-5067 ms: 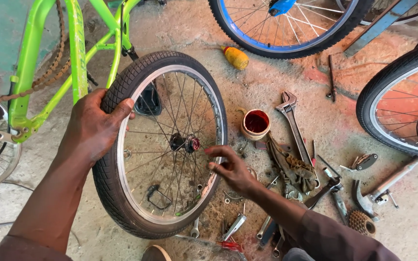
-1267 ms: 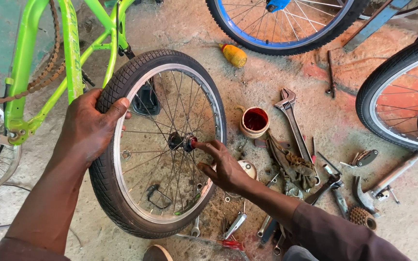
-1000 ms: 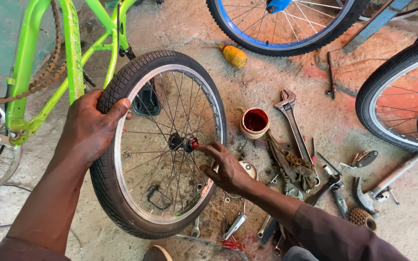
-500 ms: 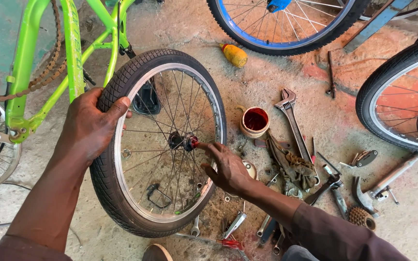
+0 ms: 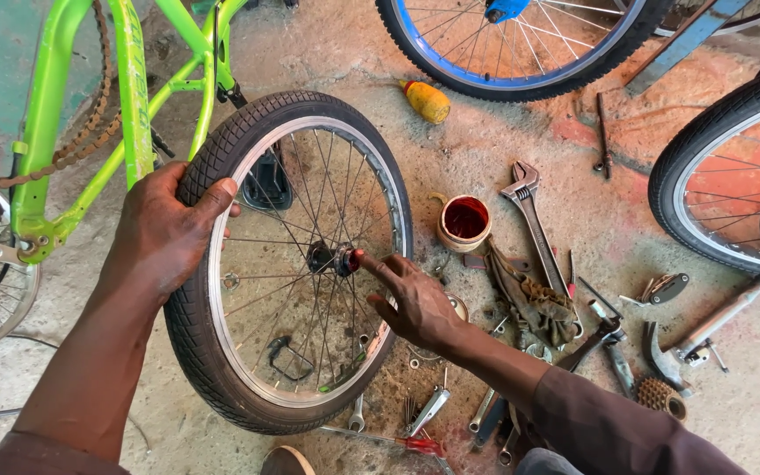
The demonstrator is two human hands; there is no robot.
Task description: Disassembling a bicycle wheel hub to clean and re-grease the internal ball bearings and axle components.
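Head view: the left hand [image 5: 164,233] grips the tyre of an upright bicycle wheel [image 5: 288,259] on the floor; the right hand [image 5: 415,303], fingers loose, touches the hub [image 5: 336,259]. Should the wheel tip, fingers could catch in spokes.

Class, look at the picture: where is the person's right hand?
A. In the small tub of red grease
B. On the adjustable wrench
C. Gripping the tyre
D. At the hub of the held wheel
D: the right hand has its fingertips at the hub of the wheel, while the left hand grips the tyre.
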